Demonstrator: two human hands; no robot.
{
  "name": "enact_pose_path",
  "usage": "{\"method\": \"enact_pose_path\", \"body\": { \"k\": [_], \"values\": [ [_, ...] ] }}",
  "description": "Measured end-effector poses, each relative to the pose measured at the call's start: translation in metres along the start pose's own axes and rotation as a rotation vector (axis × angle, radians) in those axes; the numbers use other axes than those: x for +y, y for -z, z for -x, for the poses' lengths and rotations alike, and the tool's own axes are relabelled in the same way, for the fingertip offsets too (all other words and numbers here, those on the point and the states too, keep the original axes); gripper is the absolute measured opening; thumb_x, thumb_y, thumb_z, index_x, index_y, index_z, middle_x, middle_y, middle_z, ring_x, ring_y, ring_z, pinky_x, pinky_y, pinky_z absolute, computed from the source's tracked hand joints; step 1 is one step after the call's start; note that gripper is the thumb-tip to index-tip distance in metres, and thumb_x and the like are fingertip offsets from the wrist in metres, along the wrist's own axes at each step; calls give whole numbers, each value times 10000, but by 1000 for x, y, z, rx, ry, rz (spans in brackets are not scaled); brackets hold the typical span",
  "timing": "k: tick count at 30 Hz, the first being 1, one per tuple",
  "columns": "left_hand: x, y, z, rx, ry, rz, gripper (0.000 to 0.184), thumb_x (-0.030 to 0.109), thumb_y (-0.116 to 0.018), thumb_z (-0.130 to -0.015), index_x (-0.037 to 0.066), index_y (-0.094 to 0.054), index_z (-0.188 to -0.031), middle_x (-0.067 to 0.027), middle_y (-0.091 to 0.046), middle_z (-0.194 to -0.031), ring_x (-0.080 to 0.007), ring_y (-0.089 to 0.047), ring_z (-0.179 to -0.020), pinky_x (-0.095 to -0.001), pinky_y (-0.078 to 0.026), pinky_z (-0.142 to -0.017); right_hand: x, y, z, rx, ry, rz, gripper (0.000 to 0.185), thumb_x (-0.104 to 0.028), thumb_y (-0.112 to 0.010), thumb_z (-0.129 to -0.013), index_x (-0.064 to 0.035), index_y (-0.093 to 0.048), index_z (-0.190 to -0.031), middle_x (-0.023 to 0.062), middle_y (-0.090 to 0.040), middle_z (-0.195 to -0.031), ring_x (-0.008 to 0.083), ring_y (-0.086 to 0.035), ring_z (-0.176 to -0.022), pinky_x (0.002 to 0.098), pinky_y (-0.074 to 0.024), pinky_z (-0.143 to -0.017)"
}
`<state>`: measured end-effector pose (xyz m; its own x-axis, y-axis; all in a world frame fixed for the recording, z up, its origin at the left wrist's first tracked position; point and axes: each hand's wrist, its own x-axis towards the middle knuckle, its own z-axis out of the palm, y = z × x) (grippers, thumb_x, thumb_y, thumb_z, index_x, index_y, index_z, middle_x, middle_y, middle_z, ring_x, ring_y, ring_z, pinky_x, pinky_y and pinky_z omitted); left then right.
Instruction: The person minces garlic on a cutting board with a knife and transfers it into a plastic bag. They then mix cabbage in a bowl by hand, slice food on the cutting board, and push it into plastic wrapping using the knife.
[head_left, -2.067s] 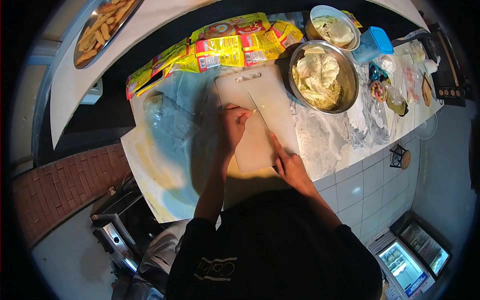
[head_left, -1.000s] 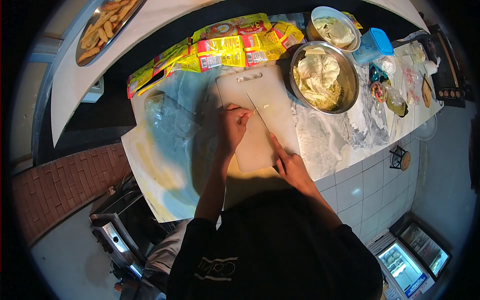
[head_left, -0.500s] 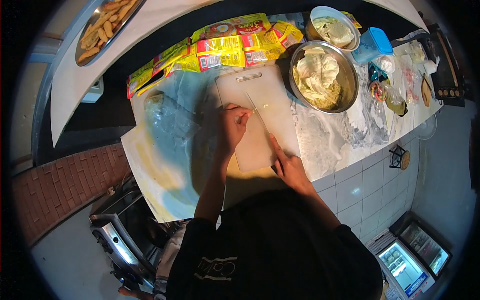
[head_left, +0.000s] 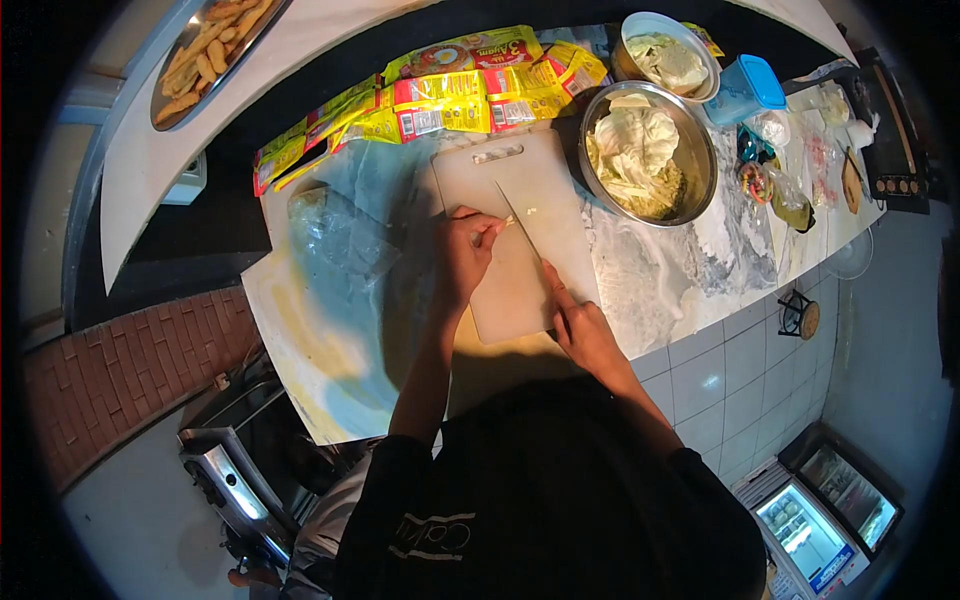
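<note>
On the white cutting board, my left hand is closed in a pinch on a small pale piece of food, whose kind I cannot make out. My right hand is wrapped around the handle of a kitchen knife, index finger stretched along its spine. The blade points away from me and lies just right of my left fingertips, close to the pale piece. A few tiny pale bits are on the board right of the blade.
A steel bowl with cabbage leaves stands right of the board, a lighter tub of cabbage behind it. Yellow seasoning packets line the back. A clear plastic bag lies left. Another person's clothing shows at lower left.
My right hand and the knife have shifted slightly to the right, away from me and back at the handle. My left hand stays nearly in place, with the pale piece showing more.
</note>
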<state>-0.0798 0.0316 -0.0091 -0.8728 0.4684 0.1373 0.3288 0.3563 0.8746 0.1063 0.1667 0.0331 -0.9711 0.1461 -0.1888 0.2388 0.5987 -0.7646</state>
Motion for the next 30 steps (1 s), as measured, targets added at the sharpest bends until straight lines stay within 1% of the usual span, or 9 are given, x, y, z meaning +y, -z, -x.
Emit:
{"method": "enact_pose_path", "body": {
  "k": [5,8,11,13,16,18,24,28,30],
  "values": [
    [6,5,0,-9,-20,-10,131,-44,-745,-770,18,-728,-884,-118,-646,-780,-229,-642,-697,-326,-496,-638,8,-4,-1,-1,-3,-90,819,25,-554,-829,-117,-235,-1571,273,-610,-826,468,-607,-716,527,-500,-708],
    [6,5,1,-2,-25,-24,129,-44,-743,-773,17,-724,-885,-119,-646,-780,-231,-639,-696,-326,-496,-642,7,-9,3,75,2,-84,825,29,-546,-828,-121,-227,-1574,271,-608,-801,466,-606,-712,527,-497,-703],
    [9,6,1,-5,-9,-23,126,-43,-740,-778,18,-725,-886,-120,-647,-783,-229,-643,-699,-324,-500,-647,4,-6,4,77,-33,-49,834,13,-564,-830,-127,-219,-1576,253,-602,-744,451,-604,-674,519,-506,-680],
    [9,6,0,-11,-1,-29,124,-43,-738,-781,18,-726,-888,-121,-649,-786,-227,-648,-703,-323,-503,-649,7,-8,4,15,34,67,847,-12,-592,-831,-133,-214,-1579,225,-593,-690,424,-598,-615,505,-516,-639],
    [10,8,-1,-20,-3,-15,121,-37,-742,-783,19,-729,-889,-120,-656,-792,-224,-661,-712,-320,-511,-655,9,-10,4,40,78,136,849,-38,-610,-835,-138,-215,-1580,210,-601,-685,399,-600,-582,491,-521,-609],
    [12,11,-1,-90,44,-74,112,8,-739,-822,31,-745,-932,-120,-688,-876,-208,-672,-781,-308,-527,-721,10,-11,3,32,80,147,846,-43,-610,-837,-139,-217,-1580,207,-603,-686,396,-600,-579,491,-519,-603],
    [18,11,-1,-66,54,-70,95,10,-744,-821,25,-741,-914,-118,-688,-880,-205,-672,-780,-305,-526,-720,12,-15,5,54,98,167,839,-61,-616,-839,-140,-227,-1578,199,-604,-683,388,-599,-580,491,-519,-593],
    [5,5,1,-56,65,-14,89,16,-748,-822,23,-738,-910,-115,-688,-876,-204,-674,-778,-306,-526,-720,15,-16,7,57,119,199,850,-67,-628,-831,-141,-229,-1578,193,-607,-686,380,-601,-579,484,-524,-591],
    [2,5,1,-49,19,-30,95,15,-752,-817,23,-736,-910,-116,-688,-871,-203,-676,-774,-306,-526,-719,12,-15,7,53,115,206,853,-69,-632,-829,-142,-229,-1578,194,-609,-687,380,-601,-579,483,-526,-591]
  ]
}}
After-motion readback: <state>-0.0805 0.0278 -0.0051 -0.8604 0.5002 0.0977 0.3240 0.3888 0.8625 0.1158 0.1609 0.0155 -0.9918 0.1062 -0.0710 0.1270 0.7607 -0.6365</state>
